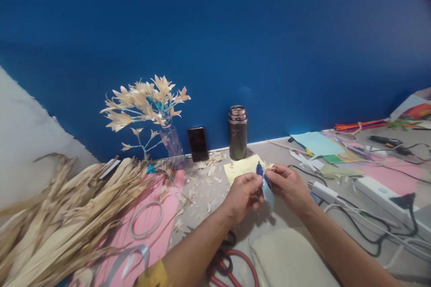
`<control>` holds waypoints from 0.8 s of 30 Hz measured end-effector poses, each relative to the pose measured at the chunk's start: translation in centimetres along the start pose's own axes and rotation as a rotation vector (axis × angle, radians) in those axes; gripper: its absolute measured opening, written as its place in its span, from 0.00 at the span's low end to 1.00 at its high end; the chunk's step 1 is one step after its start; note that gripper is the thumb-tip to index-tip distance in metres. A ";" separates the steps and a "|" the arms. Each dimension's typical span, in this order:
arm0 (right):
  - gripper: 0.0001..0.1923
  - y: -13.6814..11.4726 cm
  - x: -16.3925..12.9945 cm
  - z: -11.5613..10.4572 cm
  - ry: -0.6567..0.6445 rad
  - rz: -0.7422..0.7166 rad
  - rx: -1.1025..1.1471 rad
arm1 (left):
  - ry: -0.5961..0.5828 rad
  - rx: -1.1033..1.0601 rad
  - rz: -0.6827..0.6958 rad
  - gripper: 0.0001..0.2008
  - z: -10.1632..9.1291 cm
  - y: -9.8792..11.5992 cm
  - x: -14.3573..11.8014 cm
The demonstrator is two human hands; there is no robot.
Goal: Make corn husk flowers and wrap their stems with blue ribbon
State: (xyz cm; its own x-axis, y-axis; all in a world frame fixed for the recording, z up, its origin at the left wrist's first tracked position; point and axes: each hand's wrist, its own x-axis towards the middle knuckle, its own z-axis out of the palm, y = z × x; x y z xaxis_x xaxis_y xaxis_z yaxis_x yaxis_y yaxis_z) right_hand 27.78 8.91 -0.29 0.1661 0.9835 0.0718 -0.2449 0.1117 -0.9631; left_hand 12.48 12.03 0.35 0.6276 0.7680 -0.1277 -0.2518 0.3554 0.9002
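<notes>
Both hands [266, 188] pinch blue paper [267, 190]; vase [172, 143] holds husk flowers [144, 103]

- Between your left hand [243, 193] and right hand [287, 184] you pinch a smooth, slightly glossy blue strip [266, 188].
- Your metal flask [237, 133] looks brushed and dull.
- The dried husks [63, 219] look papery, rough and matt.
- Your pink sheet [148, 228] is matt paper.
- The vase [172, 143] looks like clear plastic.

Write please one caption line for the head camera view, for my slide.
Both hands, left hand and right hand, pinch a small blue piece over a cluttered craft table, beside dried husks and a metal flask.
</notes>
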 end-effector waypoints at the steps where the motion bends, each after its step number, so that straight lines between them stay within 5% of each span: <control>1: 0.17 0.0 0.1 0.0 0.038 -0.019 -0.005 | 0.058 0.030 0.030 0.19 0.1 -0.1 0.0; 4: 0.18 0.0 0.2 -0.1 0.060 -0.026 0.019 | 0.082 -0.044 0.015 0.19 0.0 0.1 0.0; 11: 0.20 -0.7 -0.2 0.0 -0.096 0.045 0.101 | -0.281 -0.296 -0.253 0.14 -1.0 0.8 -0.1; 18: 0.16 -0.7 -0.2 0.0 -0.050 0.005 0.019 | -0.122 -0.132 -0.022 0.24 -0.2 0.4 -0.2; 24: 0.18 -0.5 -0.1 -0.4 -0.056 0.023 -0.010 | -0.007 0.038 0.061 0.18 0.7 0.8 -0.7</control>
State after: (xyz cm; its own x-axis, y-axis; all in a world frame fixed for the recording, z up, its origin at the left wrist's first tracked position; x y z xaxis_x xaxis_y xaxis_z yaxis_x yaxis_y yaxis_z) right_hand 28.23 8.74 0.04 0.1064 0.9923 0.0634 -0.2388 0.0874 -0.9671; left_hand 12.35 11.38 1.51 0.6175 0.7835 -0.0695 -0.2612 0.2877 0.9214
